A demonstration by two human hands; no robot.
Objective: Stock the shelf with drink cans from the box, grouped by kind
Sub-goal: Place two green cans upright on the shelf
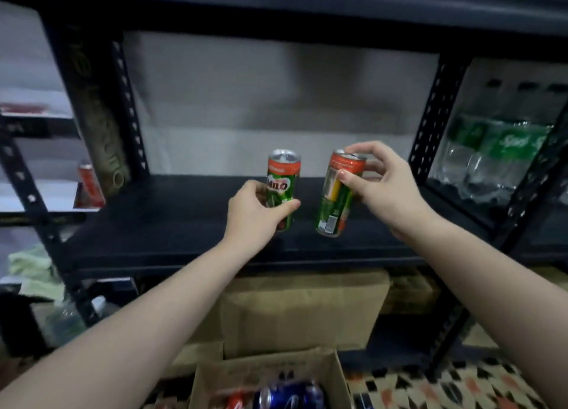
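While hands [255, 212] [384, 187] grip 2 Milo cans [283, 175] [336, 193], shelf [172, 221] lies bare.

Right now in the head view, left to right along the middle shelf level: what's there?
Red can → left hand → upright Milo can → tilted Milo can → right hand → shrink-wrapped Sprite bottles.

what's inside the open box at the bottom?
In the open cardboard box: blue cans and a red can lying down. The frame edge cuts off the rest, so no count.
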